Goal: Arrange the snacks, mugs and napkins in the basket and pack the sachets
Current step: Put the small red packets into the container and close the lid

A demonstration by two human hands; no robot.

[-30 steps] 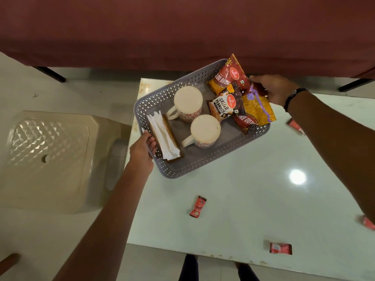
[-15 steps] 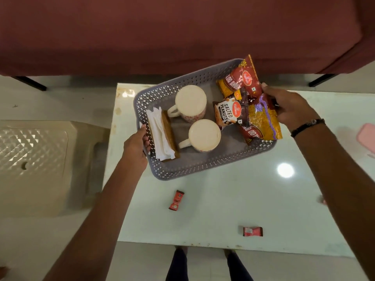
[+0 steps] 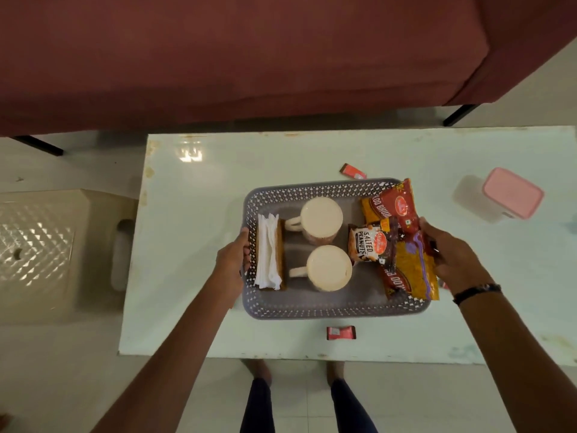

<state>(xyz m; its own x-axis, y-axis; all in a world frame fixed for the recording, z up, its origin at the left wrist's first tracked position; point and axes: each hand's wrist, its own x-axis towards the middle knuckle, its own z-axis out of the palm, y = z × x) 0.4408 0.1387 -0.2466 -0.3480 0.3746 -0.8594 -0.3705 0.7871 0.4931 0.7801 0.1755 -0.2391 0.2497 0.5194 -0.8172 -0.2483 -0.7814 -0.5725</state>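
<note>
A grey perforated basket sits on the pale table. Inside it are two white mugs with handles to the left, a stack of white napkins in a brown holder along the left wall, and several snack packets on the right, one marked salted peanuts. My left hand grips the basket's left rim. My right hand holds the right rim, against the packets. Red sachets lie on the table: one behind the basket, one in front.
A white container with a pink lid stands at the table's right. A maroon sofa runs along the far side. A beige plastic stool is left of the table. My legs show below the table's near edge.
Both hands have carried the basket from the table's far left corner toward its middle and turned it square to the edges. The pink-lidded container has come fully into view.
</note>
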